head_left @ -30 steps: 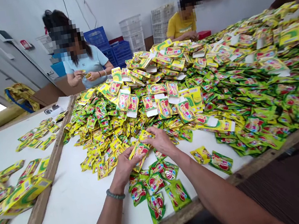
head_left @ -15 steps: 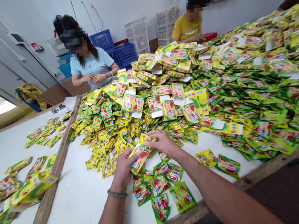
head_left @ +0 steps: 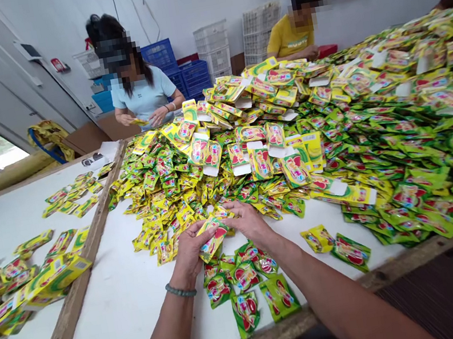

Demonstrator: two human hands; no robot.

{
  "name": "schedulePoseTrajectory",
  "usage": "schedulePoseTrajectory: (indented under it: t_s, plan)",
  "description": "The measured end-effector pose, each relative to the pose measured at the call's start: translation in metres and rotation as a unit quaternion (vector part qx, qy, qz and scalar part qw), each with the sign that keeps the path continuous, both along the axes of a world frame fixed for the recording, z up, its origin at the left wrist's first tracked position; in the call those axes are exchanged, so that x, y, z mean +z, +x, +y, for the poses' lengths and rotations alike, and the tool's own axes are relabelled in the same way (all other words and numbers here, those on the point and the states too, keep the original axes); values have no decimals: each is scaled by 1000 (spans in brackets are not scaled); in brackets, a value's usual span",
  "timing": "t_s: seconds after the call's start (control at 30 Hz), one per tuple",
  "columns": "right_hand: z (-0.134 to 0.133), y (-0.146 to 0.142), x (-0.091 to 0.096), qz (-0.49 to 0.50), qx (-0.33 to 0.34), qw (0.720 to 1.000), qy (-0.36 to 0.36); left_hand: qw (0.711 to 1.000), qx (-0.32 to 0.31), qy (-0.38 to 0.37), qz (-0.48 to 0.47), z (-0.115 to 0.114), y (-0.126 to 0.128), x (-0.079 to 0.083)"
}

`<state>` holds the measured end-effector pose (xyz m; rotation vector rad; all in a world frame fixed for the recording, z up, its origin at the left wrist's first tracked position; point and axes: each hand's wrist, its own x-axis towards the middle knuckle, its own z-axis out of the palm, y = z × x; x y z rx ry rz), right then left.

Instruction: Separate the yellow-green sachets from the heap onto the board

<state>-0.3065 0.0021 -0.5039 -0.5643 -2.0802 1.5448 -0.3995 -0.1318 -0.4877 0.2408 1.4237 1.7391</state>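
Observation:
A small yellow-and-green carton (head_left: 213, 241) with a watermelon picture is held tilted over the table. My left hand (head_left: 190, 249) is closed around its lower left side, thumb across the front. The fingers of my right hand (head_left: 249, 222) are closed at its upper right end. A yellow piece shows under those fingers; I cannot tell whether it is a flap or a packet. Just below my hands lie several green candy packets (head_left: 244, 276). To the right are a yellow packet (head_left: 318, 239) and another green packet (head_left: 350, 252).
A large heap of packets (head_left: 382, 166) with unfolded-end cartons (head_left: 260, 162) on top fills the table behind and right. A wooden strip (head_left: 80, 292) divides the table; filled-looking cartons (head_left: 54, 282) lie left of it. Two people (head_left: 142, 94) work across the heap, before stacked crates (head_left: 193, 76).
My right fingers have shifted slightly at the carton's upper end. The view has turned a little left. Across the table, the hands of the person in light blue have moved apart.

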Motion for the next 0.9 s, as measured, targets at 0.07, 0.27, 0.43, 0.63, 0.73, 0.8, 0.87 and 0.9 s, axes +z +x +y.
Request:
schedulePoseTrajectory:
  t_s: [0.07,0.27,0.43,0.63,0.73,0.8,0.87,0.9]
  plan:
    - [0,2,1,-3,28,999,-17,1000,5,0,2,0,0,1]
    - [1,1,9,-25,-49,998,41,999,20,-1,31,-3,-4,2]
    - [-5,-2,7,-37,-6,996,76,999,18,6,26,-3,-5,-1]
    - [-23,-4,7,-76,3,995,60,999,35,25,-5,-5,-6,-3]
    - [-30,-8,5,-92,30,990,100,999,33,33,-21,-9,-10,-4]
    - [-32,-11,2,-75,12,990,120,999,23,38,-24,-10,-11,-5]
    - [-33,-12,-1,-56,-36,988,138,999,16,39,-14,-9,-10,-5]
    - [-34,-13,-2,-52,-49,987,145,999,13,35,-5,-9,-9,-6]
